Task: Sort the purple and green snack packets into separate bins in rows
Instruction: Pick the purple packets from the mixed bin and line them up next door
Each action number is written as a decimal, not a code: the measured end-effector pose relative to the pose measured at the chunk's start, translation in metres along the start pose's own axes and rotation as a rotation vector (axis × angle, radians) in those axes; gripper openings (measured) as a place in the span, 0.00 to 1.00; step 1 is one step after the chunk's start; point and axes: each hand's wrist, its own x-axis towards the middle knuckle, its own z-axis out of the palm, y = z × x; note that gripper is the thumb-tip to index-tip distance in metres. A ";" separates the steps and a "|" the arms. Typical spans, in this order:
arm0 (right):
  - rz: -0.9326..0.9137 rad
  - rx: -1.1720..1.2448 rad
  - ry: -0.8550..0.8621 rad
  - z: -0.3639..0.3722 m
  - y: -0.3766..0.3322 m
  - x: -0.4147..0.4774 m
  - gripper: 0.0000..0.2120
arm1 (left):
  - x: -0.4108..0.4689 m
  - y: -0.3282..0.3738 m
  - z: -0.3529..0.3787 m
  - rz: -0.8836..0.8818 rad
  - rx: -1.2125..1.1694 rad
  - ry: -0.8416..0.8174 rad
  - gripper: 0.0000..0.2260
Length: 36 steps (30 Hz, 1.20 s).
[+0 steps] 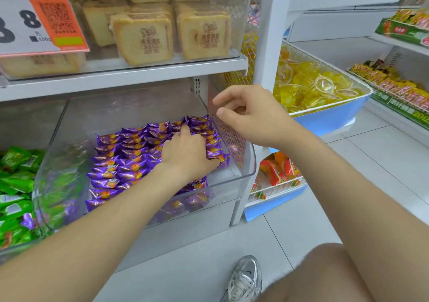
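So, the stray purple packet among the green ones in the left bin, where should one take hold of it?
Probably pinch the small purple foil snack packet by its exposed top face, coming straight down from above. The green foil snack packets crowd its sides, so a sideways approach looks blocked.
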 end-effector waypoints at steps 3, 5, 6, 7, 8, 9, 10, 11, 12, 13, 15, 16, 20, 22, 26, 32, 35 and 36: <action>0.003 0.005 -0.005 0.001 0.001 0.000 0.09 | 0.000 -0.001 -0.001 -0.001 -0.072 -0.025 0.24; 0.001 0.009 -0.010 0.002 0.001 0.001 0.09 | 0.001 -0.003 -0.002 0.000 -0.117 -0.057 0.22; 0.001 0.011 -0.013 0.002 0.001 0.002 0.10 | 0.001 -0.004 -0.003 0.006 -0.128 -0.071 0.22; 0.002 0.012 -0.017 0.003 0.001 0.002 0.10 | 0.001 -0.005 -0.003 0.018 -0.132 -0.077 0.22; 0.002 0.013 -0.022 0.003 0.001 0.002 0.10 | 0.001 -0.005 -0.003 0.039 -0.123 -0.071 0.21; 0.002 0.013 -0.029 0.003 0.001 0.003 0.10 | 0.001 -0.005 -0.002 0.069 -0.097 -0.053 0.21; 0.000 0.010 -0.036 0.004 0.001 0.003 0.10 | 0.001 -0.005 -0.002 0.105 -0.054 -0.023 0.21; -0.001 0.008 -0.040 0.004 0.001 0.003 0.10 | 0.001 -0.005 -0.001 0.143 -0.003 0.011 0.20; 0.000 0.009 -0.041 0.004 0.001 0.003 0.10 | 0.002 -0.005 -0.001 0.177 0.043 0.043 0.20; 0.000 0.011 -0.041 0.005 0.001 0.003 0.10 | 0.002 -0.004 -0.001 0.204 0.079 0.070 0.19; -0.003 0.012 -0.037 0.005 0.001 0.003 0.10 | 0.004 -0.004 -0.001 0.241 0.136 0.110 0.18; -0.004 0.010 -0.036 0.005 0.001 0.003 0.10 | 0.005 -0.004 -0.001 0.253 0.163 0.125 0.18; -0.008 0.009 -0.039 0.004 0.001 0.003 0.10 | 0.009 -0.006 0.000 0.287 0.198 0.163 0.20; -0.011 0.004 -0.039 0.004 0.001 0.003 0.09 | 0.009 -0.005 -0.001 0.303 0.191 0.176 0.19; -0.016 -0.002 -0.033 0.004 0.001 0.003 0.09 | 0.008 -0.004 -0.001 0.285 0.099 0.153 0.17; -0.019 0.004 -0.034 0.004 0.001 0.003 0.09 | 0.011 -0.008 0.003 0.228 -0.079 0.114 0.14; -0.022 0.002 -0.041 0.004 0.000 0.003 0.09 | 0.011 -0.012 0.003 0.231 -0.116 0.141 0.15; -0.021 0.002 -0.042 0.004 0.000 0.003 0.09 | 0.011 -0.013 0.003 0.234 -0.122 0.146 0.15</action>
